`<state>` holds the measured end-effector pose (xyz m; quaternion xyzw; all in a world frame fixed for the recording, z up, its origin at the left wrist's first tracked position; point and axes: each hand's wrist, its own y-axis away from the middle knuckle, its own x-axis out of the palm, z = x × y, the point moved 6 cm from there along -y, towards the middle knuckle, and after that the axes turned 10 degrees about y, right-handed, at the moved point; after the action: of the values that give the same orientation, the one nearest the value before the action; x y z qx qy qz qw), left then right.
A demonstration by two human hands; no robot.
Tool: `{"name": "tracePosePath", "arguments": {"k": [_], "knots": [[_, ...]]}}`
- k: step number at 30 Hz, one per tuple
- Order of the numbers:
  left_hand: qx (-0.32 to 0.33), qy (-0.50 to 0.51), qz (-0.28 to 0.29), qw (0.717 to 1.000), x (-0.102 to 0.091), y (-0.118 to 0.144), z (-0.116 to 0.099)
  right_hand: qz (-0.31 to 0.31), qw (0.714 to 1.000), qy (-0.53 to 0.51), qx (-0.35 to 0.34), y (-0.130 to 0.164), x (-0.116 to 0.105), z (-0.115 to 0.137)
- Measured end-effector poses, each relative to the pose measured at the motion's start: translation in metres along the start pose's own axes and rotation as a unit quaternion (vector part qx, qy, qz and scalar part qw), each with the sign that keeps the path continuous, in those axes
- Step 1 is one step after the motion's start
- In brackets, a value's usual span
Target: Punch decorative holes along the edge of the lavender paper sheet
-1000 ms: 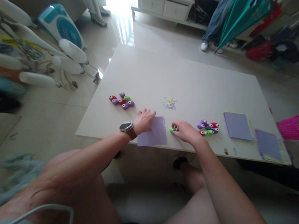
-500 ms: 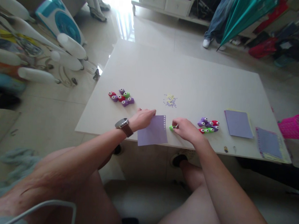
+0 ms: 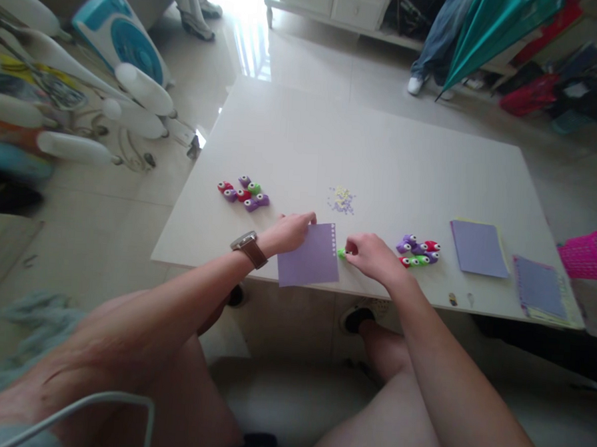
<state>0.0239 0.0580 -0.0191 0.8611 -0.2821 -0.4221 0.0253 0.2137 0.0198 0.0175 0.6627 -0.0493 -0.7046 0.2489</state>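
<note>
My left hand, with a watch on its wrist, grips the left top edge of a purple paper sheet lying at the front edge of the white table. The sheet's right edge shows a row of punched holes. My right hand is closed on a small green punch set against that right edge. Several small punches in purple, red and green lie just right of my right hand. Another group of punches sits to the left. A little heap of paper bits lies beyond the sheet.
Two stacks of purple and yellow paper lie at the table's right. A pink basket stands off the right end. A fan and a white drying rack stand on the left floor. A person's legs stand at the back.
The purple sheet has shifted slightly right and up the table under my left hand. My right hand with the green punch has stayed at its right edge.
</note>
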Motion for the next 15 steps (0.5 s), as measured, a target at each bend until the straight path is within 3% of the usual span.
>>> {"name": "tracePosePath", "arguments": {"k": [15], "knots": [[-0.017,0.006,-0.012,1.000,-0.0037,-0.0025,0.0059,-0.036,0.999,-0.026,-0.015,-0.0007,-0.0038,0.0051]]}}
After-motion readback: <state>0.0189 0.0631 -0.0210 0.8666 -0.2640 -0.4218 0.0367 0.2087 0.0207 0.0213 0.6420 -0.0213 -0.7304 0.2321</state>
